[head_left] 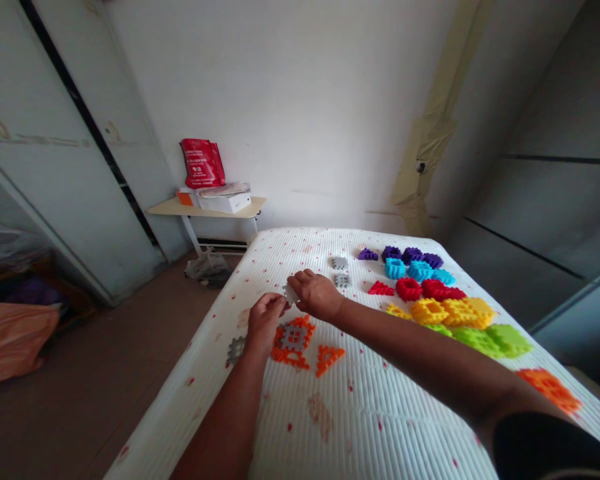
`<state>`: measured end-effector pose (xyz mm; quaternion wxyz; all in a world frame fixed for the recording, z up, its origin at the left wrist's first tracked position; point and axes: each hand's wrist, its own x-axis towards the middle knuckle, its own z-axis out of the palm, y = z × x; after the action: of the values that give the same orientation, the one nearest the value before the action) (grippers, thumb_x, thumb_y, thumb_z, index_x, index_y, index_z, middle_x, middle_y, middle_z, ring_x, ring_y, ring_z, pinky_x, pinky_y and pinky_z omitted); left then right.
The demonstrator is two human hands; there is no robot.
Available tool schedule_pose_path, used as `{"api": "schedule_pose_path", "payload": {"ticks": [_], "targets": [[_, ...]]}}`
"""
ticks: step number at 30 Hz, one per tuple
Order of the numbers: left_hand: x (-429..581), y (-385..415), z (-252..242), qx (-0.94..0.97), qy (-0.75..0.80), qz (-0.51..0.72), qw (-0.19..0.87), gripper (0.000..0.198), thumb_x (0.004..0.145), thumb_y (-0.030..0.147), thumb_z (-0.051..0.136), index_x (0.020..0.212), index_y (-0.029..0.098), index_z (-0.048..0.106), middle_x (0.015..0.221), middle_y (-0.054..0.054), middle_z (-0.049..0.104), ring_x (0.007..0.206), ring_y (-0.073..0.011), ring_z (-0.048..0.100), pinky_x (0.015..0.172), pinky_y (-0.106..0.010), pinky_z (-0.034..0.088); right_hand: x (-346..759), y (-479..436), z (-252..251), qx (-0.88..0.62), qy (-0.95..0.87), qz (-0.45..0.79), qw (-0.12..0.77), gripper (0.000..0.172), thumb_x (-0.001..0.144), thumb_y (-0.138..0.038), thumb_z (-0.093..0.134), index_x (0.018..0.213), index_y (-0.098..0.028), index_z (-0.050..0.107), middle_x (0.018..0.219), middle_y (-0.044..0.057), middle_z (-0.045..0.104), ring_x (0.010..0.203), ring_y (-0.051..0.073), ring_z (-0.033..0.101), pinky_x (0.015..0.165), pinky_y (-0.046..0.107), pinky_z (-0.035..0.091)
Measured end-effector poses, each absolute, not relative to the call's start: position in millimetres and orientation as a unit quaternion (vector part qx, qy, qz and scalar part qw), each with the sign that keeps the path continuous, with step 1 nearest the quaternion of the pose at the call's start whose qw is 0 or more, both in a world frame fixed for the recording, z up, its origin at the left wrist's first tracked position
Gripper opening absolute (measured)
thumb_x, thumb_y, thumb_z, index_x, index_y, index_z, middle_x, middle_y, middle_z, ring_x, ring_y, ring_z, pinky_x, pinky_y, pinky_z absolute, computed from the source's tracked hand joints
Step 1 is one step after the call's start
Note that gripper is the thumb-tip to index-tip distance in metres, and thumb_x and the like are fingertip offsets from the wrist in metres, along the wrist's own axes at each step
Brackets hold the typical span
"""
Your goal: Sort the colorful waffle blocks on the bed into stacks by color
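Note:
Between my two hands, a little above the bed, is a grey interlocking block piece [291,294] with a toothed edge. My left hand [266,319] pinches its left side, and the fingers of my right hand [316,293] close on its right side. Below them, a grey lattice piece [294,338] lies among orange toothed pieces [292,359]. An orange triangular piece [329,359] lies to the right of these. Another grey piece [237,349] is partly hidden behind my left wrist. Two more grey pieces, one solid [339,263] and one lattice [342,280], lie beyond my right hand.
Rows of purple [413,255], light blue [420,269], red [437,289], yellow [453,312], green [500,341] and orange [550,390] pieces line the right of the white ribbed bed cover [360,427]. A small table [170,207] with a red bag [203,164] stands by the wall.

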<state>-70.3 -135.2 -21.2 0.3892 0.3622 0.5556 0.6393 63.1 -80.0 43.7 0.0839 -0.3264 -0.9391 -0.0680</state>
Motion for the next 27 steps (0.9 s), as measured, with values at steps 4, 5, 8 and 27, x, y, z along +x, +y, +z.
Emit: {"api": "schedule_pose_path", "payload": {"ticks": [4,5,8,27], "targets": [[-75.2,-135.0,-22.9,0.359,0.568,0.657,0.341,0.030,0.062,0.041,0.064,0.077,0.016,0.060,0.077,-0.006,0.069,0.075,-0.0175,0.062,0.066,-0.027,0.044,89.0,-27.1,55.3,-0.425,-0.902,-0.041,0.055,0.050,0.075,-0.030,0.069,0.120,-0.018,0.052,0.114,0.009,0.060,0.103,0.021,0.056,0.084,0.030,0.045],[-76.2,-134.4,-23.7,0.359,0.573,0.659,0.329,0.030,0.062,0.041,0.064,0.077,0.016,0.061,0.077,-0.006,0.069,0.074,-0.0171,0.061,0.066,-0.027,0.044,98.8,-10.3,58.0,-0.452,-0.890,-0.042,0.047,0.050,0.074,-0.029,0.069,0.120,-0.018,0.052,0.114,0.009,0.061,0.102,0.022,0.057,0.083,0.030,0.045],[-77.9,-132.4,-26.2,0.359,0.583,0.659,0.311,0.028,0.062,0.040,0.064,0.075,0.016,0.061,0.074,-0.005,0.067,0.071,-0.0160,0.059,0.066,-0.028,0.043,129.6,35.2,62.0,-0.517,-0.855,-0.041,0.012,0.046,0.072,-0.024,0.071,0.116,-0.020,0.057,0.110,0.008,0.064,0.099,0.023,0.059,0.080,0.030,0.046],[-80.6,-133.1,-28.3,0.362,0.599,0.636,0.325,0.020,0.063,0.034,0.065,0.073,0.016,0.063,0.073,-0.003,0.067,0.069,-0.0145,0.058,0.065,-0.026,0.044,153.2,100.1,13.6,-0.516,-0.850,0.004,-0.102,0.030,0.091,-0.033,0.053,0.117,-0.018,0.054,0.119,0.008,0.055,0.099,0.020,0.057,0.083,0.040,0.050]]}}
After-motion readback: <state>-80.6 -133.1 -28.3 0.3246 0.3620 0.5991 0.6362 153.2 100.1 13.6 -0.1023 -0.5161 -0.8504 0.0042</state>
